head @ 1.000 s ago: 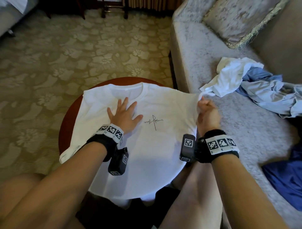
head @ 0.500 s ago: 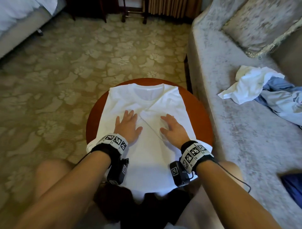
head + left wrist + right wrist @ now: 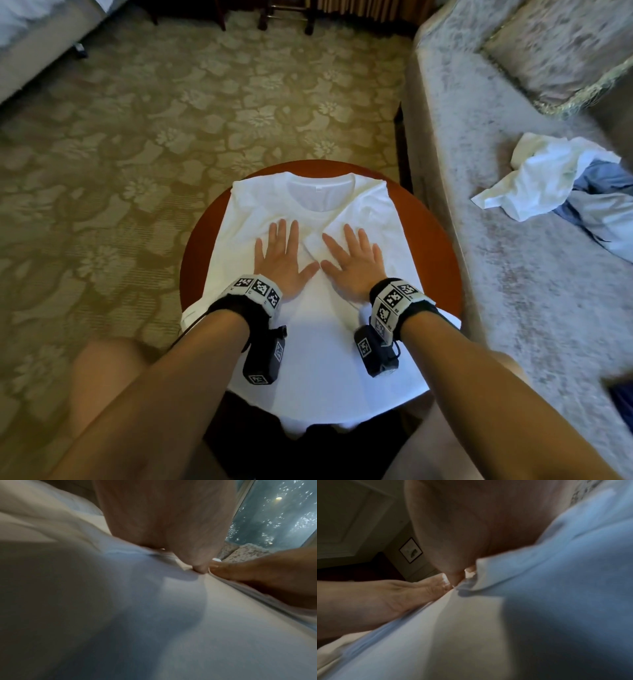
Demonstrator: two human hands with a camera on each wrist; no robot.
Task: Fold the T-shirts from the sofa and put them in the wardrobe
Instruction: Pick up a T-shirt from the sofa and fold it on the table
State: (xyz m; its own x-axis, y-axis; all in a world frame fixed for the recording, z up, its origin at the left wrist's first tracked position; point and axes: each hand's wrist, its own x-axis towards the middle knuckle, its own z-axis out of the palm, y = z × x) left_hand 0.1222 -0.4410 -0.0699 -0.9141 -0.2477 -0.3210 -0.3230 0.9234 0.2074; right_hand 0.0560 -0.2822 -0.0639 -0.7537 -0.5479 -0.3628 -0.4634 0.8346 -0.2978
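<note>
A white T-shirt lies spread on the round red-brown table, collar away from me, its right side folded over the middle. My left hand lies flat on the shirt's chest with fingers straight. My right hand presses flat on the folded flap beside it, thumbs nearly touching. The wrist views are blurred: white cloth under my left palm, and cloth under my right palm. A heap of white and blue T-shirts lies on the sofa to the right.
The grey sofa runs along the right, with a cushion at its back and dark blue cloth at the right edge. Patterned carpet covers the floor left and ahead. A bed corner shows top left. My knees flank the table.
My right hand let go of the sleeve it pulled at the sofa side, folded that side over the middle, and now lies flat on it. The left hand stayed pressing the chest.
</note>
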